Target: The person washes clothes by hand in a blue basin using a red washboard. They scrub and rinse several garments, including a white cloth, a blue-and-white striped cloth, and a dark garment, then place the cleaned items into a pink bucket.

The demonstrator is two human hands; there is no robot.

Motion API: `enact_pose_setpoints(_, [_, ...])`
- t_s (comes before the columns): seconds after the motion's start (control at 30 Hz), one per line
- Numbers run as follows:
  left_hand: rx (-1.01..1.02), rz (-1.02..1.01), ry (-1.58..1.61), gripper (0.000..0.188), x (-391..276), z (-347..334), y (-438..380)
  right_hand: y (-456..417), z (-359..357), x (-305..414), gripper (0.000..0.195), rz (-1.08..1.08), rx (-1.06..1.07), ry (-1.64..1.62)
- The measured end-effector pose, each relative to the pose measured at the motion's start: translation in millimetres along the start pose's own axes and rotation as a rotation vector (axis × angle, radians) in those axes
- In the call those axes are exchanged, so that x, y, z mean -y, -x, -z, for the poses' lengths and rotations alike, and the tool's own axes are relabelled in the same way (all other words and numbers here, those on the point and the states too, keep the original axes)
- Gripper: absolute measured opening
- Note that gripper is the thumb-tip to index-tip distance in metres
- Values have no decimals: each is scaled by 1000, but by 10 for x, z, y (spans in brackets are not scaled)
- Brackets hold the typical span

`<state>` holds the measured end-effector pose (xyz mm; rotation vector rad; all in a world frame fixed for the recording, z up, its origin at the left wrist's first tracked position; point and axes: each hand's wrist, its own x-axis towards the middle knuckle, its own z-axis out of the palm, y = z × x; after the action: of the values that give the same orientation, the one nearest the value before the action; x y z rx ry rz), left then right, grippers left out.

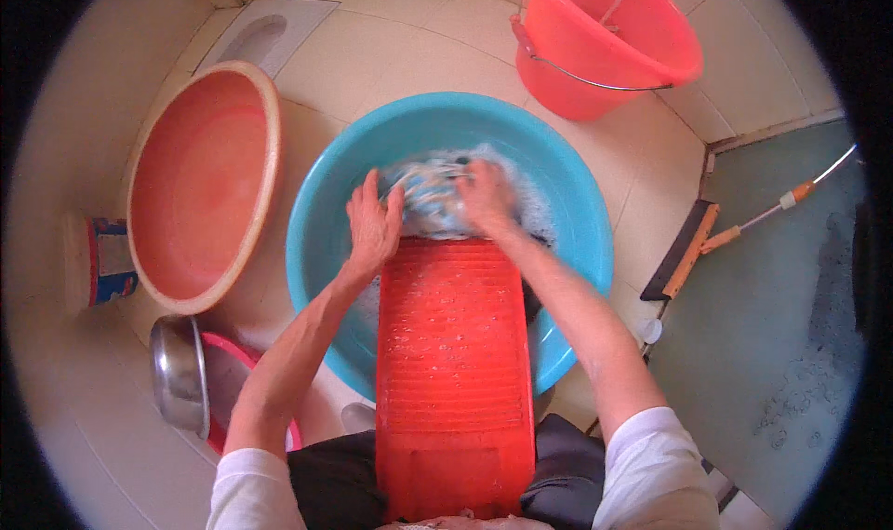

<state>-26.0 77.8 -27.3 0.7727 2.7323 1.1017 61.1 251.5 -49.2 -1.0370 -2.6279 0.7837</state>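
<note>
A wet cloth with a blue and white pattern (429, 191) lies in suds inside a blue plastic basin (589, 237). A red plastic washboard (453, 334) leans into the basin, its upper end between my thighs and its lower end against the cloth. My left hand (375, 219) is at the cloth's left edge, fingers apart and thumb close to the fabric. On the cloth's right side, my right hand (485, 195) has its fingers curled into the fabric; motion blurs it. Water drops and foam dot the washboard's ridges. Dark fabric shows partly under my right forearm.
An orange plastic basin (202, 188) leans at the left, above a metal bowl (178, 376) and a pink-rimmed basin (230, 369). A red bucket (586, 62) with a wire handle stands back right. A floor squeegee (687, 251) lies right. A squat toilet (258, 38) is back left.
</note>
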Motion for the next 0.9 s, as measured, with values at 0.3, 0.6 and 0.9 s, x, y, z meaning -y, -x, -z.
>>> enact_pose_setpoints(0.3, [766,853,690,48,-378,960,769,290,299,-533,28,-277,59,-39])
enact_pose_setpoints(0.6, [535,527,695,45,-768,1743,759,548,98,-1025,55,49,77,-56])
enact_pose_setpoints(0.9, [428,221,863,46,-499,2145,302,349,163,-384,27,123,210,295])
